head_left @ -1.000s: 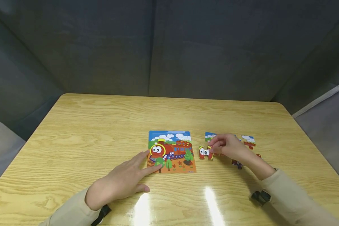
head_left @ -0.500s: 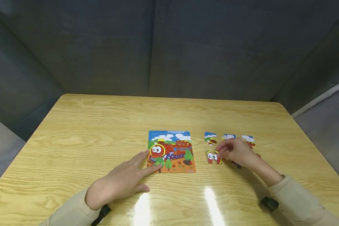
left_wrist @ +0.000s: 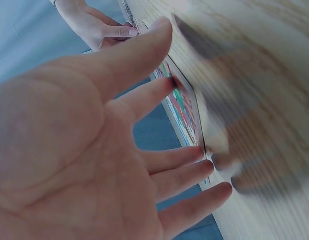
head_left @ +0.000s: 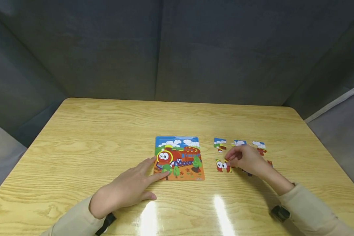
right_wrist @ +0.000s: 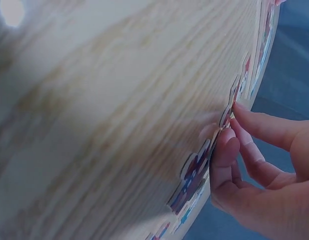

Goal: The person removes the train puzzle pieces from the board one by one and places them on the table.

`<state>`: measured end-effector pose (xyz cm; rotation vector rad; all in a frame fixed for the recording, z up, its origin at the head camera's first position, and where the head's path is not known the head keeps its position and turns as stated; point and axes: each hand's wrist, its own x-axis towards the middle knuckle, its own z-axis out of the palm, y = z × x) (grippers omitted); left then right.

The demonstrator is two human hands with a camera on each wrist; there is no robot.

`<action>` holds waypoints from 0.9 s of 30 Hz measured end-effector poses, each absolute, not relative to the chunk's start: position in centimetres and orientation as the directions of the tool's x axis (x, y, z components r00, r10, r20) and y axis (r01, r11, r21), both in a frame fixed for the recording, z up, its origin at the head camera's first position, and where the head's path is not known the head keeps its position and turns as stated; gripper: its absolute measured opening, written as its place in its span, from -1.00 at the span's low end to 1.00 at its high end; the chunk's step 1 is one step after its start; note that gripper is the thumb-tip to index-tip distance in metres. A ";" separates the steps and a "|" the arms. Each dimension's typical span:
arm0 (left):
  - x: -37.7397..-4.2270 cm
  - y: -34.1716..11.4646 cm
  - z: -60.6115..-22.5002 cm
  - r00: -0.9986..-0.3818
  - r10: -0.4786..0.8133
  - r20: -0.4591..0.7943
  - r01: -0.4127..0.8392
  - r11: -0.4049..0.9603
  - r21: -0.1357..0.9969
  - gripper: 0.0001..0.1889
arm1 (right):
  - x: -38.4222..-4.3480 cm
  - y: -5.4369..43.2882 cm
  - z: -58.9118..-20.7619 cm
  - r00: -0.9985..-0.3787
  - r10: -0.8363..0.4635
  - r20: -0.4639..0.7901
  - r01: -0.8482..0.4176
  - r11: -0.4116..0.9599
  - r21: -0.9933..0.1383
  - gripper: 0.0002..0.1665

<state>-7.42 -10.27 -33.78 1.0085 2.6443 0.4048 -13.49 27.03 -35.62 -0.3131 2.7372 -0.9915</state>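
My left hand [head_left: 129, 186] lies spread beside a square train picture board [head_left: 188, 175], its index fingertip on the board's lower left part. In the left wrist view the left hand's fingers [left_wrist: 182, 180] are extended, with fingertips at the board's edge. To the right of the board, my right hand [head_left: 247, 160] pinches the right side of a red jigsaw piece [head_left: 221, 166] printed with two white eyes. That piece lies at the table surface. In the right wrist view, the thumb and fingers [right_wrist: 267, 125] of the right hand meet at the piece's edge.
Above the right hand lie several jigsaw pieces: a blue-and-green one [head_left: 219, 143], a cloud piece [head_left: 240, 142] and another with clouds and red [head_left: 259, 146]. A dark purple-and-red piece [right_wrist: 192, 175] is close below the fingers. Everything sits on a wooden table [head_left: 106, 131].
My right hand has moved right and toward me with the eyed jigsaw piece, which now lies flatter and below the blue-and-green piece. My left hand has stayed put.
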 end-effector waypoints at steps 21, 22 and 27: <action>-7.3 -8.9 -33.1 -0.688 0.713 -0.139 0.630 0.681 0.373 -0.28 | -13.9 21.0 -34.5 -0.905 -0.403 -0.137 -0.138 0.582 -0.802 -0.84; -7.3 -8.5 -33.1 -0.683 0.715 -0.148 0.634 0.681 0.366 -0.28 | -14.0 20.6 -34.5 -0.900 -0.415 -0.133 -0.140 0.564 -0.814 -0.84; -7.3 -6.7 -33.1 -0.655 0.733 -0.181 0.667 0.675 0.316 -0.27 | -14.3 18.9 -34.7 -0.882 -0.457 -0.112 -0.182 0.551 -0.815 -0.82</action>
